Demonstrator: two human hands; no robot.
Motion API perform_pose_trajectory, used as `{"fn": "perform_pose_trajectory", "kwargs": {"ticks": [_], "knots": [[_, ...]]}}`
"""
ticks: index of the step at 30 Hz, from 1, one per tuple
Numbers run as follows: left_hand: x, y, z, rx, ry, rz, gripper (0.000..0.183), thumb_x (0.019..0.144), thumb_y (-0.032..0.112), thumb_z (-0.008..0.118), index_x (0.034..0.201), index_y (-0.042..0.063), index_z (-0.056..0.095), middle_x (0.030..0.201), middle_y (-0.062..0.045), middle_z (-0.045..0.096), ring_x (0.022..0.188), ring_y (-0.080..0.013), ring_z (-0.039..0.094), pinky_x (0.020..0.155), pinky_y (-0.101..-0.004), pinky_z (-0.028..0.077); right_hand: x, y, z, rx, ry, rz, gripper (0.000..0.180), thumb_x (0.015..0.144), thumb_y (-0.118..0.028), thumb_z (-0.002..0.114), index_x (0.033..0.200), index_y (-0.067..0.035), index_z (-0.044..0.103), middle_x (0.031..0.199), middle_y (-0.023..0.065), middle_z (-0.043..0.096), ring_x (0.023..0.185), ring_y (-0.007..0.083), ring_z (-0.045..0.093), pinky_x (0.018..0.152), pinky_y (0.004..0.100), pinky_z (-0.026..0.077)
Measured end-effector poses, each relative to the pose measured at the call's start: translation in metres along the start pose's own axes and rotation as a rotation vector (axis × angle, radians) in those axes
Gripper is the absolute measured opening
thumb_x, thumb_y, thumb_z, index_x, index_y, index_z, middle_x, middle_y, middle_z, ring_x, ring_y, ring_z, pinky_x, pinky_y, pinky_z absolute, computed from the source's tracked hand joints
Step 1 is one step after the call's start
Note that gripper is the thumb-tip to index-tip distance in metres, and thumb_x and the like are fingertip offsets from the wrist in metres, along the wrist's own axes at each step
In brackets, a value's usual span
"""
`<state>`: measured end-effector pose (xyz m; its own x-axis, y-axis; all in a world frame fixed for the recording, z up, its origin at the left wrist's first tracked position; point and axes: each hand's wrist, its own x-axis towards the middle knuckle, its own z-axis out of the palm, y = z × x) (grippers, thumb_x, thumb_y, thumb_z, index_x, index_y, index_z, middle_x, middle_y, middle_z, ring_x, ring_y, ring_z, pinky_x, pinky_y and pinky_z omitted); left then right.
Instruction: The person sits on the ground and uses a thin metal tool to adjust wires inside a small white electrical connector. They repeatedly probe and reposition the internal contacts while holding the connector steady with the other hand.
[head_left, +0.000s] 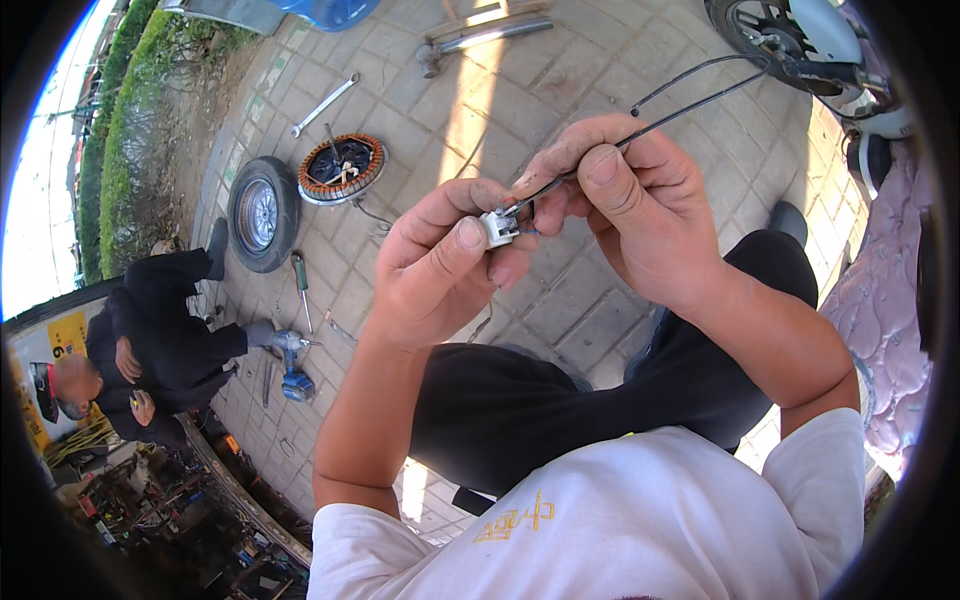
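Note:
Between thumb and fingers, my left hand holds a small white plastic connector. My right hand pinches a thin black rod or stiff wire, which bends back on itself at its far end. The rod's near end meets the connector's open side; whether it sits inside a slot I cannot tell. A bit of blue wire shows by the connector, partly hidden by my fingers. Both hands are raised over the paving, above my knees.
On the paving lie a motor stator, a wheel with tyre, a wrench, a hammer, a screwdriver and a cordless drill. A person sits at left near a parts-filled box. A two-wheeler stands at right.

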<state>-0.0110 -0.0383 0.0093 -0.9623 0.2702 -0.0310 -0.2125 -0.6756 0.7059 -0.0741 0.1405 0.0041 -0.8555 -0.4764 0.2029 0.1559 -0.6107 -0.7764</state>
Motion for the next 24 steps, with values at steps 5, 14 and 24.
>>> {"fn": "perform_pose_trajectory", "kwargs": {"ticks": [5, 14, 24], "knots": [[0.001, 0.000, 0.001, -0.034, 0.047, -0.003, 0.029, 0.096, 0.013, 0.050, 0.122, -0.001, 0.051, 0.100, -0.014, 0.059, 0.076, -0.0146, 0.047, 0.067, -0.0266, 0.040, 0.003, -0.002, 0.001, -0.008, -0.052, -0.051, 0.020, 0.097, -0.013, 0.053, 0.105, 0.004, 0.061, 0.094, 0.0116, 0.067, 0.080, 0.0136, 0.065, 0.071, 0.0263, 0.054], [0.001, 0.000, -0.006, 0.077, 0.008, 0.033, 0.029, 0.096, 0.011, 0.050, 0.120, -0.004, 0.051, 0.102, -0.015, 0.063, 0.077, -0.0140, 0.050, 0.068, -0.0275, 0.042, 0.004, -0.020, 0.000, -0.348, -0.144, -0.156, 0.023, 0.098, -0.015, 0.051, 0.102, 0.006, 0.060, 0.095, 0.0152, 0.065, 0.081, 0.0181, 0.065, 0.074, 0.0288, 0.054], [0.002, -0.002, -0.002, 0.132, 0.034, 0.007, 0.029, 0.096, 0.012, 0.051, 0.120, -0.004, 0.051, 0.102, -0.016, 0.063, 0.078, -0.0132, 0.050, 0.068, -0.0262, 0.042, 0.005, -0.031, -0.001, -0.651, -0.212, -0.143, 0.020, 0.097, -0.012, 0.052, 0.101, 0.005, 0.061, 0.092, 0.0122, 0.066, 0.082, 0.0170, 0.064, 0.073, 0.0272, 0.053]]}}
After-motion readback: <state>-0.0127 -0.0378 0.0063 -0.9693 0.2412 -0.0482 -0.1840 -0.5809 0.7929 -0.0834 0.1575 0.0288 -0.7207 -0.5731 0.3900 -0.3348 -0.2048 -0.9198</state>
